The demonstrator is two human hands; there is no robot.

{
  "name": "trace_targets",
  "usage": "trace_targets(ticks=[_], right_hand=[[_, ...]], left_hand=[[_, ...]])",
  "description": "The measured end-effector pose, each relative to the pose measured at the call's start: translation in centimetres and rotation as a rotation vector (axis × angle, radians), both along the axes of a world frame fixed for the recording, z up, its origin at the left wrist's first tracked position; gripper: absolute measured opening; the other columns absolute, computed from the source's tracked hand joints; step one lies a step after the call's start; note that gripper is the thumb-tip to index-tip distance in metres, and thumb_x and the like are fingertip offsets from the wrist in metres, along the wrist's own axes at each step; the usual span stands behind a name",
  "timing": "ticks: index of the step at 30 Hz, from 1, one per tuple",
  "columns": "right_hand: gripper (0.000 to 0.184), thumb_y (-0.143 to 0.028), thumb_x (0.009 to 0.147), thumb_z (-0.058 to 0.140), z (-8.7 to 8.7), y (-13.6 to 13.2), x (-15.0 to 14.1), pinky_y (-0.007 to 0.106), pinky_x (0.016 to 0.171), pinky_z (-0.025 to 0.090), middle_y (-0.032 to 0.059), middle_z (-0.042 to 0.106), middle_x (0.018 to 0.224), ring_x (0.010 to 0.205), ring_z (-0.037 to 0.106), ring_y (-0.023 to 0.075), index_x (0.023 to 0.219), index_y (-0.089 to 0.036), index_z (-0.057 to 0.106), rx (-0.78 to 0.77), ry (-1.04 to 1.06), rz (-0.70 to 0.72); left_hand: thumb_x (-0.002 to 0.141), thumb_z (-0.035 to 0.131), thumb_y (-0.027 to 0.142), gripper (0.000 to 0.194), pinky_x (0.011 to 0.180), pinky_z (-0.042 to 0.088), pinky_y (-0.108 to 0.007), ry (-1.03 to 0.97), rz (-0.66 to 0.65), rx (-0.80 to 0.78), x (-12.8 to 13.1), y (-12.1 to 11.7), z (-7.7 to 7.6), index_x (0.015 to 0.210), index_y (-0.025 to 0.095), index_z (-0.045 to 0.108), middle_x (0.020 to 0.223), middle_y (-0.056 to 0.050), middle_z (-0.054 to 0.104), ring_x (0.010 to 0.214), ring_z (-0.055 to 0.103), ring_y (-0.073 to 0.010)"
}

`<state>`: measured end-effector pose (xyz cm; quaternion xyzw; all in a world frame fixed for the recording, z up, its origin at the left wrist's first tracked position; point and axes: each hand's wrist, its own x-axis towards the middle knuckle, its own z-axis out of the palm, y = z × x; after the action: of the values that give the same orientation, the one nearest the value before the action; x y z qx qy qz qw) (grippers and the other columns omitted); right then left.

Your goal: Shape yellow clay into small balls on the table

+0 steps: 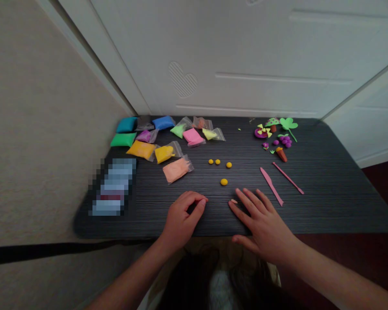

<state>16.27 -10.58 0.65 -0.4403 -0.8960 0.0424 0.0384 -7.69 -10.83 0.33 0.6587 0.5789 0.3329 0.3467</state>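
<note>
My right hand [260, 219] lies palm down near the table's front edge, fingers stretched and spread. Its index fingertip is at a tiny peach piece of clay [234, 201]. To its left, my left hand [183, 217] rests on the table with fingers curled and thumb and index tips together; whatever they may hold is hidden. Just beyond the hands sit a larger yellow clay ball [224, 182] and several smaller ones, among them a yellow ball [229, 165]. An opened bag of peach clay [177, 169] lies beyond my left hand.
Clay bags, including an orange bag [141, 149] and a blue bag [163, 122], cover the dark table's [336, 193] back left. A pixelated device [114, 187] lies left. Right are a pink clay knife [271, 186], a thin pink tool [288, 178] and small clay figures, including purple grapes [285, 141].
</note>
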Motion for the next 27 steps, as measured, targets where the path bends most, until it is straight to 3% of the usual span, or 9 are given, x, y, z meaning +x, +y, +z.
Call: trace_targets(ticks=[3, 7, 11, 14, 17, 21, 24, 27], right_hand=[[0.057, -0.056, 0.080, 0.041, 0.00, 0.14, -0.01, 0.055, 0.102, 0.015, 0.0116, 0.019, 0.146, 0.132, 0.015, 0.0332, 0.128, -0.026, 0.042, 0.036, 0.006, -0.097], [0.060, -0.058, 0.079, 0.041, 0.05, 0.28, -0.13, 0.054, 0.103, 0.016, 0.0111, 0.021, 0.145, 0.131, 0.019, 0.0315, 0.130, -0.026, 0.040, 0.008, 0.008, -0.018], [0.057, -0.057, 0.080, 0.040, 0.21, 0.49, -0.11, 0.056, 0.102, 0.014, 0.0128, 0.019, 0.145, 0.132, 0.014, 0.0333, 0.128, -0.025, 0.043, 0.044, 0.006, -0.119], [0.059, -0.059, 0.080, 0.038, 0.31, 0.56, -0.08, 0.053, 0.103, 0.014, 0.0115, 0.020, 0.145, 0.132, 0.016, 0.0307, 0.130, -0.027, 0.039, -0.010, 0.004, -0.019], [0.057, -0.057, 0.081, 0.038, 0.34, 0.59, -0.08, 0.055, 0.102, 0.014, 0.0127, 0.017, 0.146, 0.133, 0.013, 0.0331, 0.128, -0.026, 0.043, 0.035, 0.013, -0.123], [0.060, -0.059, 0.080, 0.039, 0.25, 0.52, -0.23, 0.053, 0.103, 0.016, 0.0106, 0.020, 0.146, 0.132, 0.018, 0.0311, 0.130, -0.026, 0.039, -0.002, 0.004, -0.015], [0.058, -0.057, 0.080, 0.041, 0.14, 0.54, -0.25, 0.056, 0.102, 0.015, 0.0117, 0.017, 0.146, 0.132, 0.014, 0.0339, 0.128, -0.025, 0.043, 0.050, 0.005, -0.127], [0.061, -0.059, 0.079, 0.039, 0.04, 0.54, -0.17, 0.054, 0.103, 0.016, 0.0108, 0.019, 0.146, 0.132, 0.017, 0.0316, 0.131, -0.026, 0.039, 0.006, -0.005, -0.032]], left_hand=[[0.083, 0.048, 0.026, 0.015, 0.075, 0.044, -0.028, 0.005, 0.001, 0.003, 0.00, -0.04, -0.04, 0.079, 0.020, 0.061, 0.082, -0.002, 0.063, 0.081, 0.058, -0.0154], [0.083, 0.047, 0.027, 0.015, 0.075, 0.044, -0.028, 0.019, -0.005, 0.009, -0.04, -0.04, -0.03, 0.079, 0.020, 0.060, 0.081, -0.002, 0.063, 0.080, 0.058, -0.0155], [0.083, 0.048, 0.026, 0.014, 0.075, 0.043, -0.027, 0.032, -0.015, -0.003, -0.05, 0.02, 0.04, 0.079, 0.020, 0.060, 0.082, -0.002, 0.063, 0.080, 0.057, -0.0150], [0.083, 0.047, 0.027, 0.014, 0.076, 0.043, -0.028, 0.027, -0.022, -0.009, -0.05, 0.03, 0.00, 0.079, 0.020, 0.059, 0.082, -0.002, 0.063, 0.081, 0.057, -0.0154], [0.084, 0.047, 0.027, 0.015, 0.076, 0.043, -0.028, 0.027, -0.025, -0.013, -0.08, 0.00, -0.09, 0.080, 0.020, 0.059, 0.083, -0.002, 0.062, 0.082, 0.057, -0.0153], [0.084, 0.047, 0.028, 0.015, 0.076, 0.043, -0.028, 0.028, -0.028, -0.012, -0.07, -0.01, -0.07, 0.080, 0.020, 0.060, 0.082, -0.002, 0.062, 0.081, 0.057, -0.0157], [0.084, 0.046, 0.028, 0.016, 0.075, 0.043, -0.029, 0.028, -0.036, -0.009, -0.05, 0.00, 0.00, 0.080, 0.020, 0.060, 0.082, -0.003, 0.063, 0.081, 0.057, -0.0163], [0.083, 0.047, 0.028, 0.016, 0.076, 0.043, -0.029, 0.035, -0.037, -0.007, -0.05, 0.00, 0.02, 0.080, 0.020, 0.060, 0.082, -0.002, 0.063, 0.081, 0.057, -0.0161]])
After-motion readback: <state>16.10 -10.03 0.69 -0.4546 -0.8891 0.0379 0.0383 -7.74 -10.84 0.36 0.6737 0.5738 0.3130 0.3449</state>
